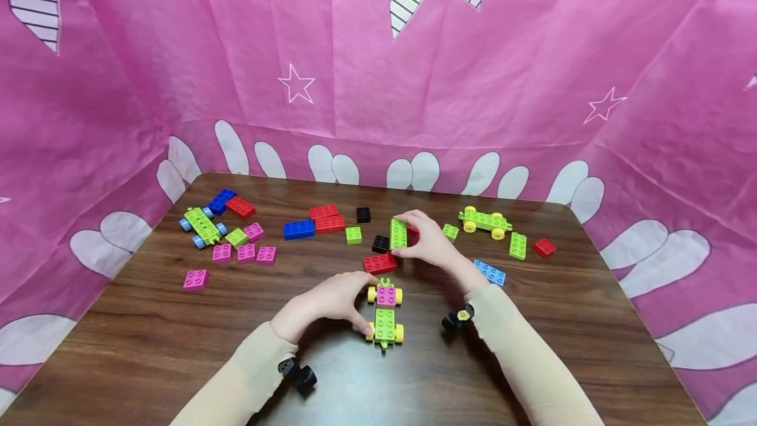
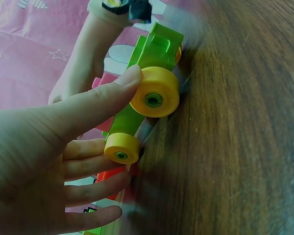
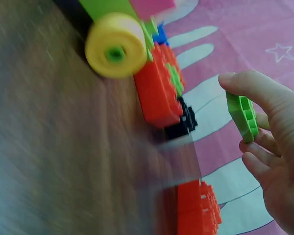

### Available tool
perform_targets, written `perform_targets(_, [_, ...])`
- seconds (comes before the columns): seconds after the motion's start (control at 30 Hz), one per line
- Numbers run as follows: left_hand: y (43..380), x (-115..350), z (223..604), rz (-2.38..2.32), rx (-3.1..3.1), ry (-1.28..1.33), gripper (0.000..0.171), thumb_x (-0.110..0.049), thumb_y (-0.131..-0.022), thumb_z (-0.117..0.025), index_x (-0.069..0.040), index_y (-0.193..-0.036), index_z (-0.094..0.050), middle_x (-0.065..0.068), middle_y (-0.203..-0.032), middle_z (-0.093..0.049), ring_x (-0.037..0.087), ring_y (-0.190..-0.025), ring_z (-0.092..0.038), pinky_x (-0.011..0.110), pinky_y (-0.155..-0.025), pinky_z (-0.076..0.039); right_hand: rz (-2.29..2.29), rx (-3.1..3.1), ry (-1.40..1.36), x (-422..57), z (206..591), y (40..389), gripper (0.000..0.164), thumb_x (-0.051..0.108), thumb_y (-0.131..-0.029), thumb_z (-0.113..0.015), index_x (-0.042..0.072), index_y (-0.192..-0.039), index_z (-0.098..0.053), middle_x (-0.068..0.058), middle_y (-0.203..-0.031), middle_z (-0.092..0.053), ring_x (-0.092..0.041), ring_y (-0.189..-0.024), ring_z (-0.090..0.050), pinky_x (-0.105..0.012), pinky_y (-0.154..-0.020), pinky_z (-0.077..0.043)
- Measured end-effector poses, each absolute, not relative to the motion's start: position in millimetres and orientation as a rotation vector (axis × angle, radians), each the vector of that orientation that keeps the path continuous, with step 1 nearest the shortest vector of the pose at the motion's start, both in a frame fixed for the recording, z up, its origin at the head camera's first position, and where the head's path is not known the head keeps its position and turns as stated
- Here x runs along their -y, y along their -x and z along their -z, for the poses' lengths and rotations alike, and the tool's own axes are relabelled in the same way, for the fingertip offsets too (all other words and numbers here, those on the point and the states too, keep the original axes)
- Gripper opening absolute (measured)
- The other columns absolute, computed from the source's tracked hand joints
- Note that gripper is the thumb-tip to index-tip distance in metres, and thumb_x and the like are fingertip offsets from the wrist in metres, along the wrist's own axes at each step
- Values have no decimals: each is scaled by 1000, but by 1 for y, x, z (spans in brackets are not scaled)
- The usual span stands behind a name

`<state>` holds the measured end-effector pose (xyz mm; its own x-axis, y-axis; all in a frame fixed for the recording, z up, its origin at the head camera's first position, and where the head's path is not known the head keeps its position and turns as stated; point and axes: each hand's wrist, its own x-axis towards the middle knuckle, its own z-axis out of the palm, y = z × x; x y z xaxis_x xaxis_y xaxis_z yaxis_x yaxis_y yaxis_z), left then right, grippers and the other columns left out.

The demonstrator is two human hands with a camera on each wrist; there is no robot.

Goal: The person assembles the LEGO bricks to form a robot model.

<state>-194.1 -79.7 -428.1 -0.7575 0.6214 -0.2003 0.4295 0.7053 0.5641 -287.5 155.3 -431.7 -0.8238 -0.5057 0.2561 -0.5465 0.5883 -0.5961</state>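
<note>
On the table in front stands a toy car [image 1: 385, 324], a lime-green base on yellow wheels with a pink brick [image 1: 386, 296] on its front part. My left hand [image 1: 334, 298] is at the car's left side. Its thumb touches the rear yellow wheel [image 2: 155, 93], while the other fingers lie fairly straight near the front wheel [image 2: 122, 148]. Farther off, my right hand [image 1: 428, 240] pinches a lime-green brick [image 1: 399, 235] between thumb and fingertips. In the right wrist view this green brick [image 3: 242, 116] is raised above the table.
Past the car lie a red brick [image 1: 380, 263], a black brick [image 1: 380, 243] and a small green brick [image 1: 353, 235]. Another wheeled base [image 1: 204, 225] stands left among pink bricks, one more [image 1: 486, 221] at right. A light-blue brick [image 1: 489, 272] lies by my right forearm.
</note>
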Motion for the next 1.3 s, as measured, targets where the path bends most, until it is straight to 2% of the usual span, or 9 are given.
perform_targets(0.2, [195, 79, 429, -707, -2537, -819, 86, -40, -65, -88, -4, -134, -52, 13, -136, -54, 28, -125, -50, 45, -105, -40, -1168, 2746, -889, -154, 430, 259, 65, 25, -73, -83, 5, -130, -58, -13, -124, -56, -28, -105, -56, -49, -91, -50])
perform_targets(0.6, [193, 80, 429, -713, -2542, -841, 85, -41, -65, -88, -3, -132, -53, 12, -131, -57, 27, -120, -53, 46, -102, -43, -1175, 2753, -998, -147, 429, 214, 62, 30, -71, -84, 8, -125, -62, -6, -120, -60, -23, -113, -55, -47, -96, -46])
perform_targets(0.83, [194, 81, 428, -730, -2538, -849, 85, -40, -65, -88, -2, -132, -52, 12, -131, -57, 27, -120, -53, 46, -102, -43, -1103, 2761, -1068, -145, 429, 200, 60, 36, -70, -85, 12, -119, -61, -1, -116, -61, -18, -110, -55, -45, -95, -47])
perform_targets(1.3, [192, 79, 429, -701, -2561, -857, 84, -40, -64, -89, -2, -130, -53, 11, -128, -57, 26, -116, -55, 44, -99, -44, -1086, 2837, -1050, -137, 432, 189, 57, 34, -69, -84, 14, -117, -62, 4, -110, -59, -14, -104, -54, -41, -92, -48])
